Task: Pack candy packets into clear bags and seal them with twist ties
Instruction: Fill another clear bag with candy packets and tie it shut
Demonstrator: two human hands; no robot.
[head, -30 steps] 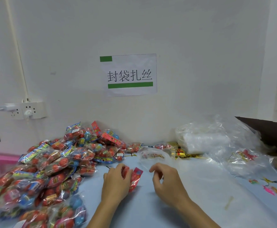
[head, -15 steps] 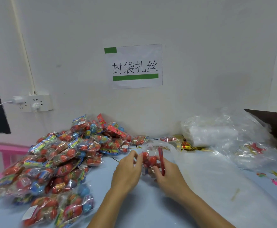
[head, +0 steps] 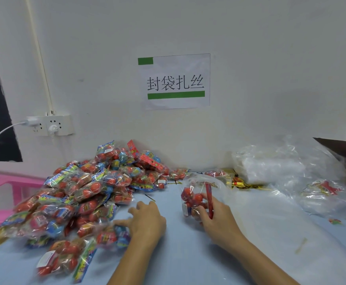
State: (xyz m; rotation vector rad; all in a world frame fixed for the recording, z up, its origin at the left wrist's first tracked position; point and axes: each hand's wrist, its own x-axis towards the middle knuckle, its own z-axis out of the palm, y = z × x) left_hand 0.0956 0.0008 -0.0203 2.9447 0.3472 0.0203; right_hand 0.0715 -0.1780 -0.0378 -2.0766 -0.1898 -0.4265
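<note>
A big heap of candy packets (head: pixel 90 190), red and blue sweets in crinkly wrappers, covers the left half of the light blue table (head: pixel 180 260). My left hand (head: pixel 145 221) lies at the heap's near edge, its fingertips on a blurred packet (head: pixel 112 236). My right hand (head: pixel 217 219) grips a clear bag (head: pixel 196 194) standing upright with a packet of red sweets inside. A bundle of gold twist ties (head: pixel 242 184) lies behind the bag near the wall.
A stack of clear bags in plastic wrap (head: pixel 270 167) sits at the back right, with loose crumpled plastic (head: pixel 328 194) beside it. A pink basket (head: pixel 1 194) stands off the table's left edge. A power strip (head: pixel 51 125) hangs on the wall.
My left hand has left the bag and moved left and nearer, onto a packet at the heap's edge. My right hand keeps hold of the bag, which now holds a packet.
</note>
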